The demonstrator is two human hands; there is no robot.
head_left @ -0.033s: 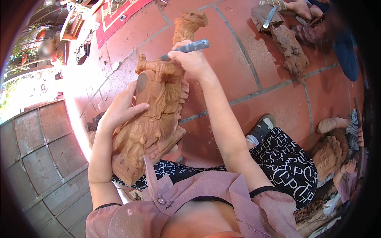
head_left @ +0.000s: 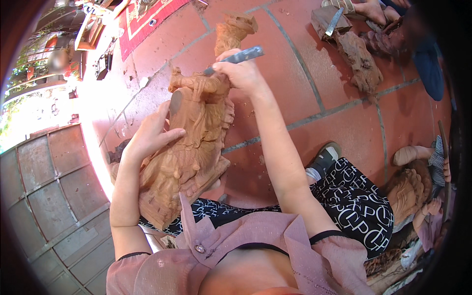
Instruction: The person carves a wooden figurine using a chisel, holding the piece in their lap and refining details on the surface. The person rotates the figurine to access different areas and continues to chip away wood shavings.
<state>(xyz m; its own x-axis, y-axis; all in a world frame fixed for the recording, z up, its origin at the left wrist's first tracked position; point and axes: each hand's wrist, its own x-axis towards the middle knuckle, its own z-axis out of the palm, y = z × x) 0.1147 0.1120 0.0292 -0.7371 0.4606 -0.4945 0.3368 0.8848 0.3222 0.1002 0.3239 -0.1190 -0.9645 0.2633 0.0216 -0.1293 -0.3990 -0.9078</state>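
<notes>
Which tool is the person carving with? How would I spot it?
Start at the big reddish wooden statue leaning on the person's lap over the red tiled floor. At its top, the right hand grips a slim grey metal chisel. Unlike another person's flat blade on the rough log, it touches the statue.

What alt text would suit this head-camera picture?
A person's left hand steadies a carved wooden figure on their lap while the right hand holds a metal chisel to its top. Red floor tiles lie beneath.
</notes>
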